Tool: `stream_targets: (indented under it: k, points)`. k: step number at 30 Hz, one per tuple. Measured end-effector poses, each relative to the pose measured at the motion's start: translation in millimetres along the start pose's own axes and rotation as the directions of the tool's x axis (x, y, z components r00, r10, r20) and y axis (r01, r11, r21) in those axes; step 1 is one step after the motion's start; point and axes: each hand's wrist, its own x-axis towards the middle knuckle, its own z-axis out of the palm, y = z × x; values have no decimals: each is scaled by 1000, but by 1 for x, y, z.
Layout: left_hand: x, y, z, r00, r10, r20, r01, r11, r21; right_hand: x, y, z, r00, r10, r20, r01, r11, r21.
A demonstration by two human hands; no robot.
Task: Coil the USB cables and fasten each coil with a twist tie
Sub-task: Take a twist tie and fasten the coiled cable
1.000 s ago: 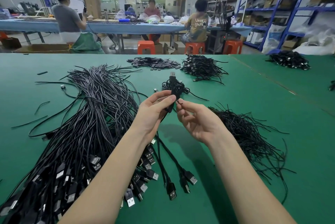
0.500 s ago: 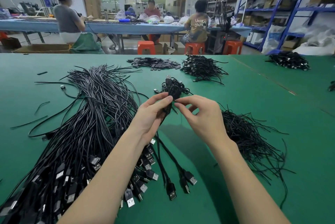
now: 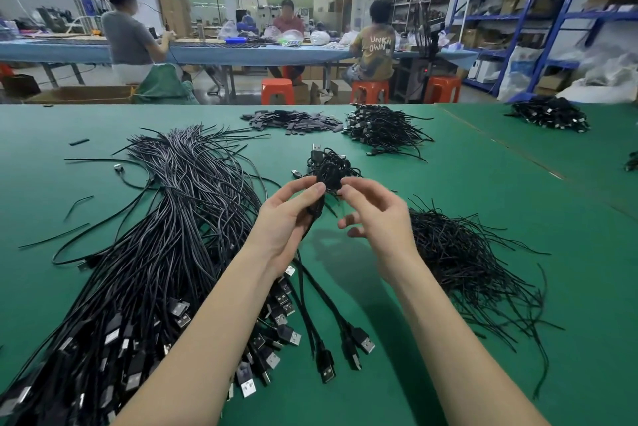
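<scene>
Left hand (image 3: 288,218) gripping a black coil (image 3: 328,172) above the green table (image 3: 483,218), right hand (image 3: 376,215) pinching at its top, what it pinches unclear, loose cables (image 3: 155,235) left, ties (image 3: 459,253) right

A single wide-angle view is taken from head height, angled forward and down, with the green table (image 3: 483,218) seen close below and the workshop's blue shelves (image 3: 538,14) beyond.

right hand (image 3: 378,218) fingers now spread at coil (image 3: 329,172), thumb lowered
</scene>
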Motion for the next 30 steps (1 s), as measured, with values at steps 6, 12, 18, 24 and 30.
stream_targets:
  k: [6, 12, 18, 24, 30]
  points:
    - [1, -2, -1, 1000, -26, -6, 26, 999, -23, -5, 18, -9, 793, -597, 120, 513, 548, -661]
    - [1, -5, 0, 999, -41, 19, 42, 999, -8, -3, 24, -9, 700, -711, 68, 543, 468, -697]
    - [1, -11, 2, 997, 68, -36, -60, 980, 189, 1, 25, -5, 944, -328, -44, 297, 898, -324]
    - [14, -21, 16, 973, 198, -122, -148, 931, 334, -2, 32, 5, 993, 54, -106, -43, 994, 99]
    - [73, -9, 34, 959, 284, 22, -229, 725, 649, -4, 49, 10, 991, 41, -124, -67, 974, -217]
